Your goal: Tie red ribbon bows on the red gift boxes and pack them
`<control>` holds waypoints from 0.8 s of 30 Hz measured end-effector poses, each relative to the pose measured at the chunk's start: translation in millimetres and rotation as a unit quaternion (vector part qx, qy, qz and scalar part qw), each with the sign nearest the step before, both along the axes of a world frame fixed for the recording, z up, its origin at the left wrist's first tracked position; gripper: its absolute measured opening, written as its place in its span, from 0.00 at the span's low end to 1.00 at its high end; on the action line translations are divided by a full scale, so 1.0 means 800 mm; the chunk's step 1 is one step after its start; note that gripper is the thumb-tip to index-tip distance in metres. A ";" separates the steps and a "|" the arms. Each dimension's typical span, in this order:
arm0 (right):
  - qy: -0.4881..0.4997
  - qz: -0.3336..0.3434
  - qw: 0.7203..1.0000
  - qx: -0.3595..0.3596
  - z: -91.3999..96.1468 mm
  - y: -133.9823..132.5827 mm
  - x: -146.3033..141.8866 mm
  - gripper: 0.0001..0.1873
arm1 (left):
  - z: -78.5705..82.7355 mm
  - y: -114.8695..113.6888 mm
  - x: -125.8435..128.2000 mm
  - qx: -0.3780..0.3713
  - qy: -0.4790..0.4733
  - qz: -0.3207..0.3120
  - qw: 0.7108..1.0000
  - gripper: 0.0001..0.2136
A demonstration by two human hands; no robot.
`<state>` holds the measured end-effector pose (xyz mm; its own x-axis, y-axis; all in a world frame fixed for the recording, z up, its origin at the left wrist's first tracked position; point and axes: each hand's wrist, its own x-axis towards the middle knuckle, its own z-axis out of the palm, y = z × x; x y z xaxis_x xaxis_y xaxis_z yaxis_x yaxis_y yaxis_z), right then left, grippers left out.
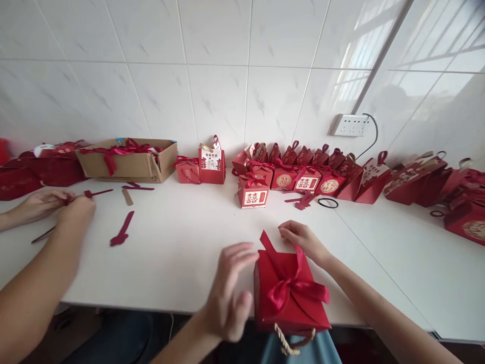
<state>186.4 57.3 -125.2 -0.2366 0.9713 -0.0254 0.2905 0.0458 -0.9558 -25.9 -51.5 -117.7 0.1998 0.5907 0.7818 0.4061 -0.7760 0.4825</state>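
Note:
A red gift box (299, 313) with a satin ribbon bow (290, 285) on top sits at the table's front edge, and a twisted gold cord handle (286, 341) hangs from its near side. Beside the box's left face is my left hand (229, 293), fingers spread and thumb apart. Its fingertips reach the box's upper left corner; whether they touch is hard to tell. Behind the box my right hand (303, 240) rests low over the table, fingers curled in and nothing visible in them. Its forearm passes along the box's right side.
Another person's hands (71, 205) work with a dark red strip at the left. A cardboard box (125, 169) of ribbons stands by the wall. Finished red gift boxes (253, 194) line the back. Loose ribbon pieces (122, 232) and a black ring (328, 203) lie on the white table (182, 253).

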 end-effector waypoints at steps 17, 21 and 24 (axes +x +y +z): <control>-0.060 -0.092 0.955 0.275 -0.019 0.117 -0.046 0.38 | -0.016 0.168 -0.059 -0.185 0.180 0.211 0.943 0.09; -0.108 -0.079 0.940 0.314 -0.018 0.114 -0.046 0.26 | -0.020 0.169 -0.056 -0.189 0.239 0.191 0.933 0.13; -0.077 -0.088 0.944 0.308 -0.022 0.111 -0.048 0.23 | -0.025 0.167 -0.058 -0.184 0.252 0.211 0.926 0.15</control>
